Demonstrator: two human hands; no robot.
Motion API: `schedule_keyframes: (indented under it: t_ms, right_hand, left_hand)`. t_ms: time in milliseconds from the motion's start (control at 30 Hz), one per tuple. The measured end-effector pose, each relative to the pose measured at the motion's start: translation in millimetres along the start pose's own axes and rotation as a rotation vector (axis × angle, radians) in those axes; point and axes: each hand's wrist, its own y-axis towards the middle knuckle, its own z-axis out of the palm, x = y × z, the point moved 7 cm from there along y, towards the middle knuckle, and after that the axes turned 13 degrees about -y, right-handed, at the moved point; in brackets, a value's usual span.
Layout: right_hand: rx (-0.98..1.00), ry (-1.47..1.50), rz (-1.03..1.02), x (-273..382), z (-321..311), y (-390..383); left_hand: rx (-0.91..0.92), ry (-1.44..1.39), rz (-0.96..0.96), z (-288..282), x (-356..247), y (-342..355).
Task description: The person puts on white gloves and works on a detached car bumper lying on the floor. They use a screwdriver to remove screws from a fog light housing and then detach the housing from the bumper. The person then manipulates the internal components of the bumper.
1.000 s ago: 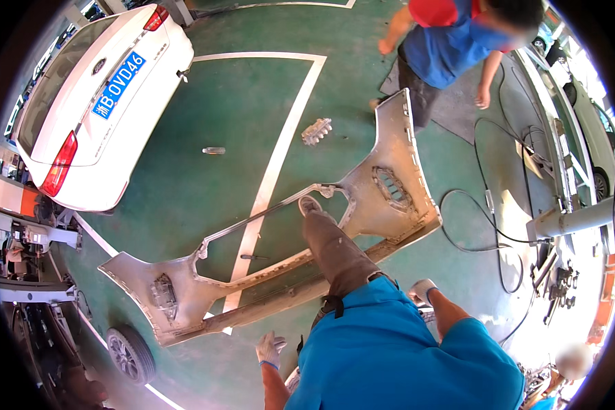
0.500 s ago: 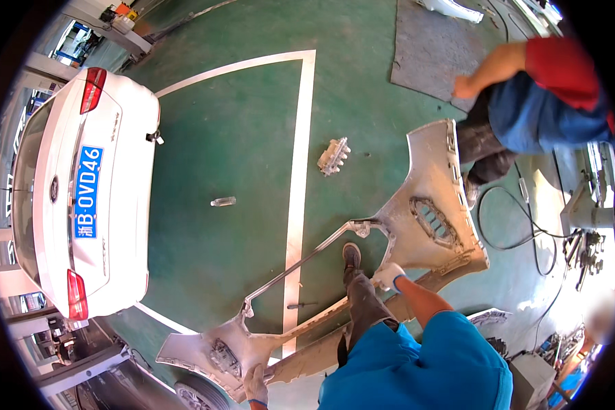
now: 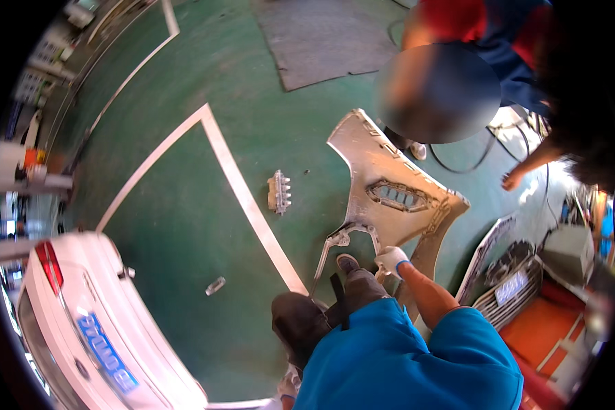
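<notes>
A large grey-beige car bumper cover [image 3: 389, 167] stands in front of me to the right, its ribbed grille opening visible. My right hand [image 3: 391, 260], in a white glove, is closed on the bumper's inner edge beside the cutout. My left hand [image 3: 288, 387], also gloved, shows only in part at the lower edge, below my knee. Its fingers are blurred and mostly hidden, so its grip cannot be made out. My legs and blue shirt hide the bumper's other end. One dark shoe [image 3: 347, 262] is planted next to the cutout.
A white car [image 3: 109, 328] stands at the lower left. On the green floor lie a small bottle [image 3: 215, 285] and a metal part with several studs [image 3: 279, 192]. Another person [image 3: 485, 41] is beyond the bumper; someone's forearm [image 3: 533, 164] reaches in. A grille [image 3: 509, 290] lies at right.
The view has turned and shifted, so the car now sits lower left. My left hand has gone mostly behind my legs. My right hand keeps its hold. A second person's forearm has come in.
</notes>
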Motion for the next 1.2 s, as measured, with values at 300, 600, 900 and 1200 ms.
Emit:
schedule_keyframes:
  t_ms: [300,600,900,1200]
  right_hand:
    - [-0.527,0.872,0.262,-27.2,15.9,-115.9]
    - [-0.511,0.841,0.329,100.2,186.9,-81.3]
    - [-0.108,0.841,0.06,216.1,295.0,131.4]
    - [0.07,0.682,-0.114,221.0,286.4,239.7]
  left_hand:
    - [0.403,-0.854,-0.314,-185.6,115.3,414.4]
    - [0.219,-0.587,-0.35,-253.7,-35.2,693.5]
    - [0.419,0.13,-0.241,-73.8,-10.0,799.7]
    - [0.165,-0.008,-0.014,115.8,45.6,970.8]
